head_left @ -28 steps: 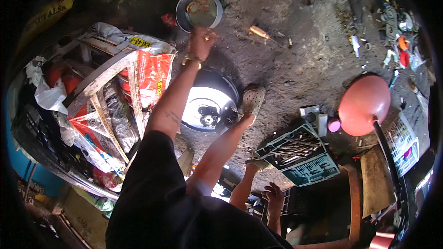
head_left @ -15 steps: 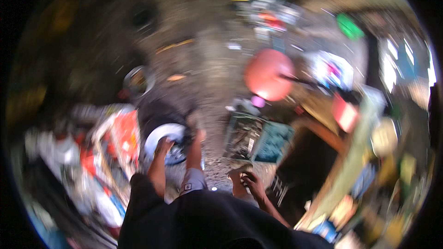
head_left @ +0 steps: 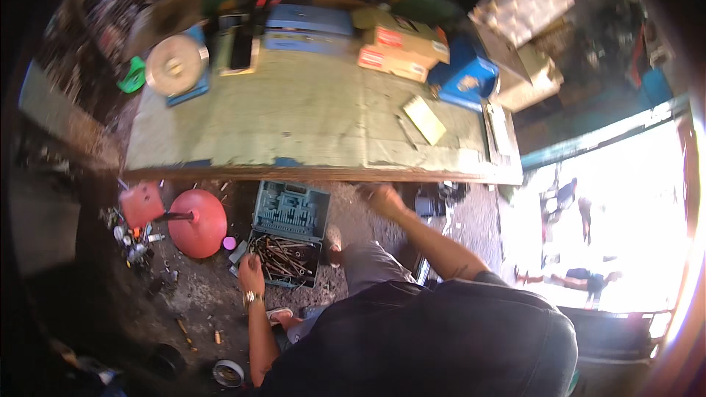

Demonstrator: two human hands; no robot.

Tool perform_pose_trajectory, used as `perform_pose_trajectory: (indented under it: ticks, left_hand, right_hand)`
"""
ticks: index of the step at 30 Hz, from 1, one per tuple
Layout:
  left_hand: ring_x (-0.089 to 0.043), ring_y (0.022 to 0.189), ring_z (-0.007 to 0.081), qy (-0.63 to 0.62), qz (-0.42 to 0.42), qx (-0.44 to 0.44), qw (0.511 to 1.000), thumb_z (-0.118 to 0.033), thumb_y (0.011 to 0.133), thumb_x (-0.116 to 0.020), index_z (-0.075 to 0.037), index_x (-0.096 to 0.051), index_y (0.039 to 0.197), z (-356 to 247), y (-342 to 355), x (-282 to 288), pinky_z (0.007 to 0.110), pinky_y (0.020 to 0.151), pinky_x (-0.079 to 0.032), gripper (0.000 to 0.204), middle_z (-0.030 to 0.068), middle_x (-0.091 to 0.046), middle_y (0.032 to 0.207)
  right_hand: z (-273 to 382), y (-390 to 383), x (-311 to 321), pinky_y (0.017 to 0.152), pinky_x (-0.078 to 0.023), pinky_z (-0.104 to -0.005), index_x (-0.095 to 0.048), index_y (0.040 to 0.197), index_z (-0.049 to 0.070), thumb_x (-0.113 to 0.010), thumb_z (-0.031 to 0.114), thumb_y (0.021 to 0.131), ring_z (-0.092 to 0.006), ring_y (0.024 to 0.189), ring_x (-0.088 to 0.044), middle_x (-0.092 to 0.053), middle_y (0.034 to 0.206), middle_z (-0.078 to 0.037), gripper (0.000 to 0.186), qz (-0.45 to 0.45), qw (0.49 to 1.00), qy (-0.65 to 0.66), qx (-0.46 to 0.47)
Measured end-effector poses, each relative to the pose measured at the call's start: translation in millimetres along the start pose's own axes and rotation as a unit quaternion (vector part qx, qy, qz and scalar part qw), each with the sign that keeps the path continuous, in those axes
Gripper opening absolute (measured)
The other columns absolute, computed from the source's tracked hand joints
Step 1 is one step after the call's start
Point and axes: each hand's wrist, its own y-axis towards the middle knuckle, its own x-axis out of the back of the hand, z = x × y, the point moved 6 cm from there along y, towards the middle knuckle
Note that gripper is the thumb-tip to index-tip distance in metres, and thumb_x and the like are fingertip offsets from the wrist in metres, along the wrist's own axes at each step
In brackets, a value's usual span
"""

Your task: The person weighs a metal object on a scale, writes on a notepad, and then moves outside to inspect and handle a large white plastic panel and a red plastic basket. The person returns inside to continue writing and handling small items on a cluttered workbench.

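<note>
My left hand, with a watch on its wrist, is at the left side of an open toolbox. Its fingers look curled together around something dark that I cannot make out. Loose metal tools fill the lower half of the box, and its teal moulded lid stands folded back toward the table. Just below the front edge of the table, my right hand reaches forward. Motion smears its fingers, and a dark shape shows at their tips.
A worktable spans the far side, carrying a round-topped scale, a blue case, cardboard boxes, a blue bin and a notepad. A red round stool stands left. People appear outside at right.
My view has swung toward the worktable and the bright opening. My left hand has moved from a white round object to the toolbox; my right arm now extends toward the table edge.
</note>
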Motion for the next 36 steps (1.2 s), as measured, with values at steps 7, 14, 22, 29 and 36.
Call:
perform_pose_trajectory:
  ticks: [7,14,22,29,36]
  left_hand:
    - [-0.063,0.076,0.0323,0.029,0.118,-0.378,0.918,-0.023,0.093,-0.061,-0.002,-0.062,0.096,-348,85,-135,0.039,0.067,-0.05,0.021,0.0148,-0.066,0.085]
    - [-0.058,0.097,0.0316,0.154,0.014,-0.539,0.828,-0.034,0.089,-0.066,-0.006,-0.065,0.098,-486,157,-300,0.042,0.086,-0.046,0.029,0.0122,-0.066,0.098]
    - [-0.041,0.125,0.0308,0.211,-0.027,-0.555,0.804,-0.051,0.079,-0.073,-0.011,-0.063,0.11,-520,143,-366,0.05,0.105,-0.028,0.052,0.0093,-0.049,0.132]
    - [-0.043,0.124,0.0338,0.189,-0.02,-0.549,0.814,-0.05,0.076,-0.076,-0.012,-0.062,0.109,-511,151,-370,0.057,0.105,-0.026,0.053,0.0108,-0.05,0.13]
    - [-0.043,0.124,0.0316,0.213,-0.011,-0.536,0.817,-0.046,0.074,-0.079,-0.012,-0.061,0.112,-516,149,-368,0.05,0.103,-0.032,0.054,0.0085,-0.048,0.133]
  right_hand:
    - [-155,50,141,0.079,-0.051,-0.0427,-0.064,0.108,0.008,-0.065,0.042,0.087,-0.0362,0.094,-0.065,-0.07,0.092,-0.017,0.04,-0.11,0.963,-0.134,-0.204]
    - [-171,63,166,0.056,-0.048,-0.03,-0.065,0.091,0.003,-0.067,0.022,0.088,-0.0133,0.063,-0.061,-0.065,0.075,-0.006,0.019,0.016,0.93,0.332,-0.156]
    - [-214,131,214,0.061,-0.05,-0.0312,-0.063,0.086,0.002,-0.071,0.012,0.08,-0.0175,0.064,-0.062,-0.065,0.075,-0.007,0.014,-0.095,0.964,0.247,-0.019]
    - [-222,154,191,0.057,-0.047,-0.034,-0.056,0.073,0.003,-0.07,0.006,0.072,-0.0235,0.059,-0.058,-0.059,0.067,-0.009,0.015,-0.049,0.975,0.199,0.089]
    - [-215,157,192,0.059,-0.046,-0.0386,-0.051,0.073,0.002,-0.066,0.001,0.068,-0.0302,0.062,-0.058,-0.055,0.071,-0.011,0.016,-0.03,0.978,0.181,0.095]
